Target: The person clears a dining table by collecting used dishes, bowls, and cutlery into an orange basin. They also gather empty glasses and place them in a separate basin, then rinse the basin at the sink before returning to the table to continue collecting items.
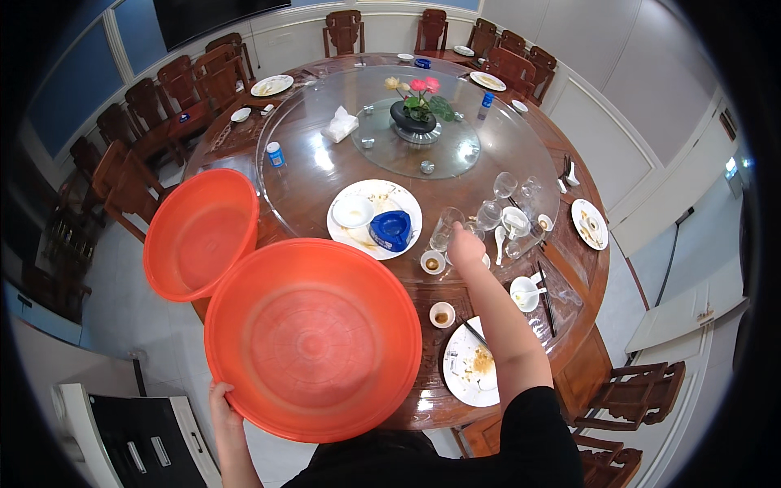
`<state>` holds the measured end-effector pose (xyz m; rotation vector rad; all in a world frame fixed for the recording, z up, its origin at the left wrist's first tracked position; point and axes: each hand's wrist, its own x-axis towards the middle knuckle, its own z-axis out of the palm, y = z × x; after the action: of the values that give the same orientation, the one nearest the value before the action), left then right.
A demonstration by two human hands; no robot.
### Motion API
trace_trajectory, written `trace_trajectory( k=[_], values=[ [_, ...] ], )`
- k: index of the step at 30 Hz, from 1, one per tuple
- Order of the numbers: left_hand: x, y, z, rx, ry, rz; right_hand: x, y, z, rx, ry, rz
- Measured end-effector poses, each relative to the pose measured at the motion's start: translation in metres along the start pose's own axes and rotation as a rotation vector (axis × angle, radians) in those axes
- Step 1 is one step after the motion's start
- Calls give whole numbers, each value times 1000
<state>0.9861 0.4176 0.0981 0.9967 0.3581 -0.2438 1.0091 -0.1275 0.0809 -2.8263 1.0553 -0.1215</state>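
My left hand grips the rim of a large orange plastic basin, which tilts its hollow toward me at the table's near edge. My right hand reaches over the glass turntable to a clear drinking glass. The thumb overlaps the glass; the other fingers are hidden, so a firm hold cannot be made out. Around this hand are a small sauce cup, a white spoon and several wine glasses. To its left, a soiled plate bears a white bowl and a blue ashtray.
A second orange basin stands at the left. Beneath my right forearm lies a soiled plate, with black chopsticks farther right. A flower arrangement stands mid-turntable, near crumpled tissue. Wooden chairs surround the table.
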Motion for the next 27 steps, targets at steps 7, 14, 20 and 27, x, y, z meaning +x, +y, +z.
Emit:
trace_trajectory(
  k=[7, 14, 20, 27],
  values=[
    [-8, -17, -23, -3, 125, -48, 14, 4, 8, 146, 126, 3],
    [-5, -20, -31, 23, 112, -60, 10, 10, 11, 135, 262, -62],
    [1, -24, -48, 131, 169, -88, -12, -3, -56, 325, 278, -92],
    [25, -33, -60, 246, 157, -63, -98, -53, -116, 792, -3, -237]
  ],
)
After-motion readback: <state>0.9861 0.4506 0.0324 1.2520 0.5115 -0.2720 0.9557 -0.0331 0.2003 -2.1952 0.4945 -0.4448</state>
